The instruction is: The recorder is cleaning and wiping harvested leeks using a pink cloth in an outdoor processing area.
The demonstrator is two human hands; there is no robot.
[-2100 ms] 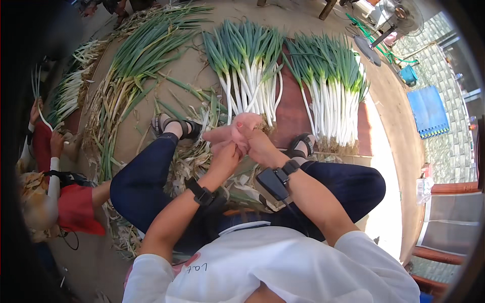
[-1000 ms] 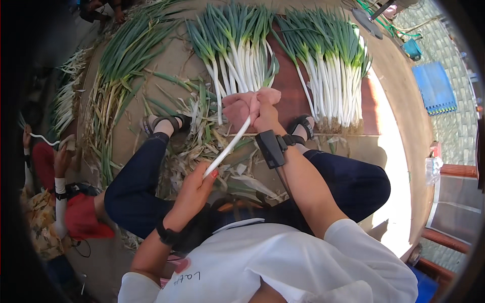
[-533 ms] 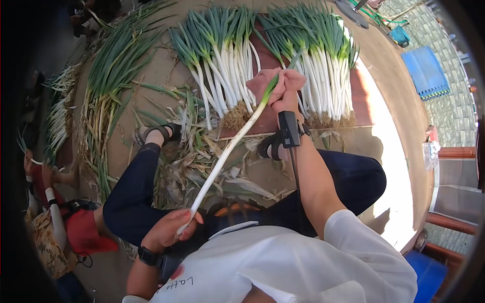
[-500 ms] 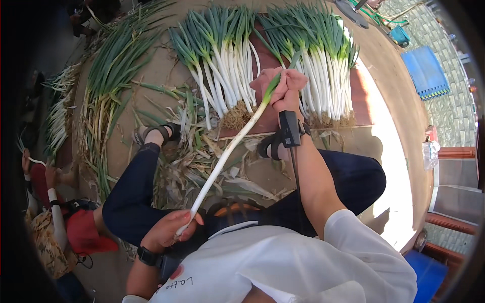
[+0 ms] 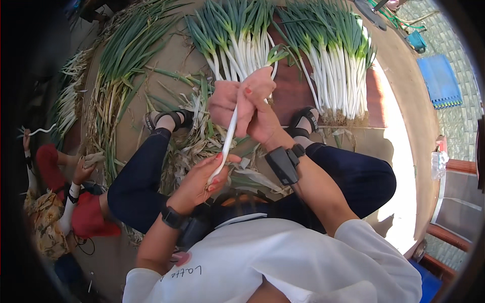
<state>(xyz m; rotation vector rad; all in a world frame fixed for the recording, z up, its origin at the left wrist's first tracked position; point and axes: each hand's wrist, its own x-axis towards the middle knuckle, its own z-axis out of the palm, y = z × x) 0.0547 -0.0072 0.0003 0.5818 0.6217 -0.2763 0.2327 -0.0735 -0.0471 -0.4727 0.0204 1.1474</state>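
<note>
A long green onion [image 5: 230,134] slants across my lap, its white shank toward me and its green top beyond my right hand. My left hand [image 5: 196,183] pinches the stalk near the root end. Higher up, my right hand [image 5: 260,108] is closed round the stalk, with a pink cloth-like piece [image 5: 224,103] wrapped about it. Past that hand lie two bundles of trimmed green onions, the left bundle [image 5: 237,45] partly covered by the hand and the right bundle [image 5: 341,76] showing its roots.
Stripped leaves [image 5: 189,166] litter the floor between my legs. An untrimmed pile of green onions [image 5: 116,65] lies at the left. Another person [image 5: 86,217] sits at the far left, near more green onions [image 5: 73,101]. A blue crate [image 5: 439,81] stands at the right.
My right hand has slid from the green top down the stalk toward me, the pink piece moving with it. My left hand has risen to the right, still holding the root end.
</note>
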